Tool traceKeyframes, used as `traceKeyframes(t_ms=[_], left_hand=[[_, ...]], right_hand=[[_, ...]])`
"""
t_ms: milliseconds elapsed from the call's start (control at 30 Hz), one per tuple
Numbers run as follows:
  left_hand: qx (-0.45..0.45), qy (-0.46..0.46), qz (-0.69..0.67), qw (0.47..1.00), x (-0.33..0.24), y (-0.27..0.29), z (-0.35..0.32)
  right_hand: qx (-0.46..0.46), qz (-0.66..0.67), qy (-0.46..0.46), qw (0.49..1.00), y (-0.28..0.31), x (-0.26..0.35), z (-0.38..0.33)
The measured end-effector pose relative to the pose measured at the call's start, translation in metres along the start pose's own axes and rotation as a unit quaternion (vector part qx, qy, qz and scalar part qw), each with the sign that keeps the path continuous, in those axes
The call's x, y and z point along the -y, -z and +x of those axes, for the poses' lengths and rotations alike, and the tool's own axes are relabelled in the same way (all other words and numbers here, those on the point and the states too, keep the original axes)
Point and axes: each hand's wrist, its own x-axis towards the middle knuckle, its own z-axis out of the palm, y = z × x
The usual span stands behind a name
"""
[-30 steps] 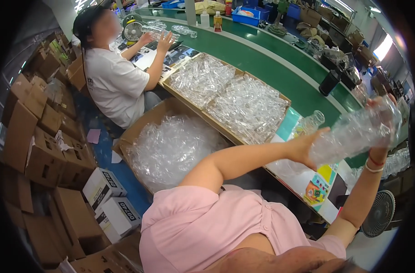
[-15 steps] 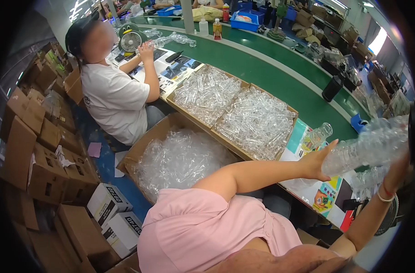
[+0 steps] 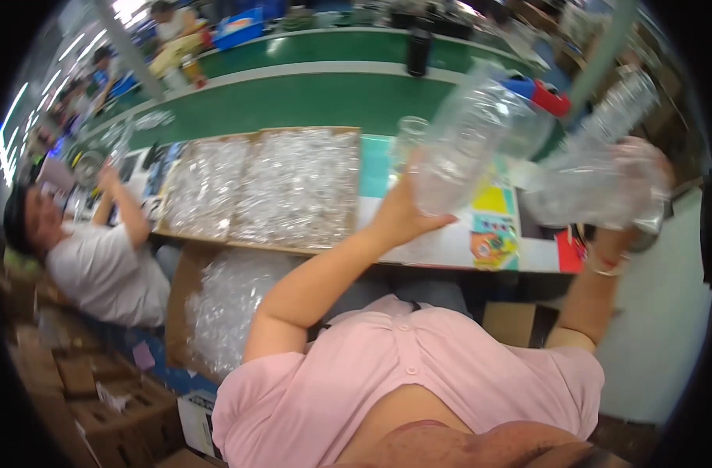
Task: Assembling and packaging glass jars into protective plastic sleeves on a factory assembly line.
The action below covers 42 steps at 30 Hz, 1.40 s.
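Observation:
My left hand (image 3: 406, 212) is wrapped around the lower end of a clear plastic bottle-shaped piece (image 3: 465, 136), tilted up over the table, its thumb sticking out to the right. My right hand (image 3: 635, 183), at the right, is closed around more clear plastic pieces (image 3: 570, 187); motion blur and the plastic hide most of its fingers. Above it rises a ribbed clear plastic piece (image 3: 617, 109), and I cannot tell whether it is held too. A small clear jar-like piece (image 3: 410, 134) stands on the table just beyond my left hand.
Two shallow cartons (image 3: 305, 191) of small clear plastic parts lie left of my hands, with a large carton (image 3: 182, 312) of clear pieces below. A co-worker (image 3: 98, 257) sits at the far left. Beyond runs a green conveyor (image 3: 293, 101) with a black bottle (image 3: 420, 51).
My view has swung to the right. The clear plastic between my hands is now in separate pieces, the left hand's upright-tilted, the right hand's beside it. My hands are farther from the right edge.

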Motion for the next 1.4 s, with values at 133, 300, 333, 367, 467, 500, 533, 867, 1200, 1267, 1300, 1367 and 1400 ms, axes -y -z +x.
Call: traceKeyframes(t_ms=[133, 300, 333, 367, 467, 500, 533, 867, 1200, 1267, 1300, 1367, 1400], left_hand=[[0.025, -0.025, 0.008, 0.999, -0.010, -0.004, 0.004], [0.071, 0.015, 0.039, 0.997, -0.014, -0.008, 0.009], [0.073, 0.014, 0.041, 0.996, -0.017, -0.008, 0.008], [0.066, 0.020, 0.002, 0.998, -0.023, -0.008, 0.005], [0.040, 0.043, -0.028, 0.998, -0.031, -0.010, -0.001], [0.020, 0.058, -0.020, 0.998, -0.032, -0.011, -0.002], [0.023, 0.061, -0.019, 0.998, -0.031, -0.012, -0.004], [-0.018, 0.019, 0.017, 1.000, -0.004, -0.013, -0.026], [-0.059, 0.115, -0.152, 0.980, 0.021, -0.017, -0.046], [-0.049, 0.091, -0.148, 0.984, 0.024, -0.017, -0.041], [-0.024, 0.099, -0.120, 0.987, 0.024, -0.013, -0.045], [0.005, 0.108, -0.093, 0.990, 0.016, -0.014, -0.040], [-0.006, 0.096, -0.117, 0.988, 0.004, -0.018, -0.036]], right_hand=[[0.112, -0.376, 0.058, 0.918, 0.067, -0.042, -0.081], [0.172, -0.353, -0.030, 0.919, 0.071, -0.085, -0.139], [0.205, -0.367, -0.031, 0.907, 0.072, -0.087, -0.144], [0.193, -0.351, -0.036, 0.916, 0.070, -0.083, -0.146], [0.186, -0.379, -0.017, 0.907, 0.073, -0.085, -0.140], [0.184, -0.377, -0.021, 0.907, 0.073, -0.084, -0.139], [0.185, -0.383, -0.014, 0.905, 0.074, -0.082, -0.138], [0.086, -0.379, 0.007, 0.921, 0.087, -0.064, -0.105], [-0.198, 0.095, 0.077, 0.973, 0.136, -0.001, -0.061], [-0.141, 0.117, 0.053, 0.982, 0.149, 0.019, -0.064], [-0.081, 0.144, 0.030, 0.986, 0.153, 0.024, -0.069], [-0.079, -0.027, -0.044, 0.995, 0.157, 0.022, -0.094], [-0.066, -0.189, -0.116, 0.973, 0.157, 0.012, -0.107]])
